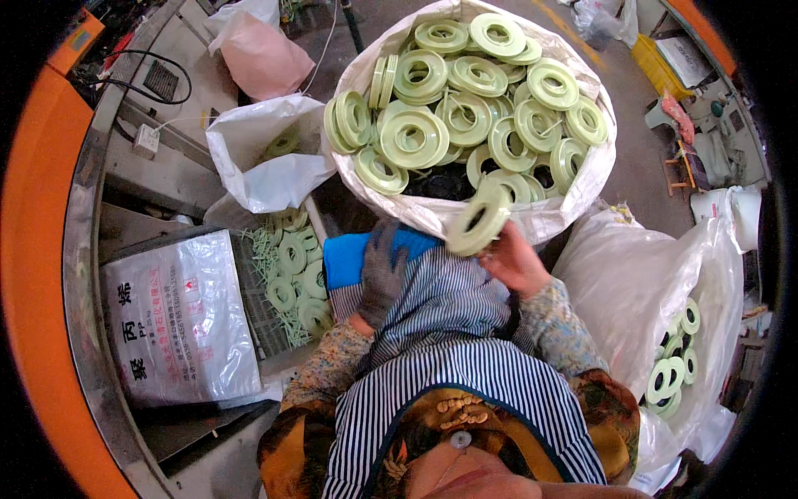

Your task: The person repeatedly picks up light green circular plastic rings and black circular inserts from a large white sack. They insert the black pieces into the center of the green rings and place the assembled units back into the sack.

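Note:
My bare right hand point(517, 259) grips a pale green plastic ring point(480, 219) by its edge, tilted, at the near rim of a big white sack point(600, 166). Heaped inside that sack are many similar flanged green rings point(413, 137). In a dark grey glove, my left hand point(382, 273) lies on my lap against a blue cloth point(342, 258), fingers stretched out and nothing seen in them. To its left, more green rings point(293, 254) and thin green sticks point(264, 259) lie in a grey bin.
A smaller white bag point(270, 179) stands left of the big sack. A printed white plastic sack point(184, 320) covers part of the machine at left. Another white sack point(632, 266) with green rings stands at right. A yellow crate point(659, 66) is at the far right.

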Available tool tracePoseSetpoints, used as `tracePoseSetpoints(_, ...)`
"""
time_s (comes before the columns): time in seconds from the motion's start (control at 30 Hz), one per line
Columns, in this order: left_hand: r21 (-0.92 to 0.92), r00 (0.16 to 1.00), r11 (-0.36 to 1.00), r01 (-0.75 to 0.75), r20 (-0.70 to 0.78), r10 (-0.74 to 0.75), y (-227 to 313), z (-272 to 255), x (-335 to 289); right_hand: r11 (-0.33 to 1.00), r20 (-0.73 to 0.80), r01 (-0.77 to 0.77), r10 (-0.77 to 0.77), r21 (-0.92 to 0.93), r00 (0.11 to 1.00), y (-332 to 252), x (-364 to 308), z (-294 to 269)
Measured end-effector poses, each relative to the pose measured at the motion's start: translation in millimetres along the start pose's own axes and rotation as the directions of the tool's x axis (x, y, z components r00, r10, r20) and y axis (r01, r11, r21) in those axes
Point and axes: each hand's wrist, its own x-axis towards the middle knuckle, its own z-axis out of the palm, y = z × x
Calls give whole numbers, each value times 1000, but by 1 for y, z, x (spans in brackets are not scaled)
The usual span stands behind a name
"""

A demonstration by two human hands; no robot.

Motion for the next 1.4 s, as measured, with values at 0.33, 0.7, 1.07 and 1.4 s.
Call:
tracePoseSetpoints(0.33, -783, 975, 599, 166, 38, -220, -68, 50, 75, 900, 93, 245, -227, -360, 970, -89, 25, 18)
tracePoseSetpoints(0.7, -921, 681, -114, 372, 355, -641, -81, 97, 143, -875, 401, 215, 26, -434, 916, -22, 201, -68)
tracePoseSetpoints(1.07, -870, 580, 254, 423, 45, -813, -48, 87, 169, -183, 333, 279, -589, -943, 736, -34, 85, -4)
tracePoseSetpoints(1.4, -301, 984, 952, -44, -176, -10, 29, -3, 56, -433, 614, 443, -441, -785, 655, -16, 37, 78)
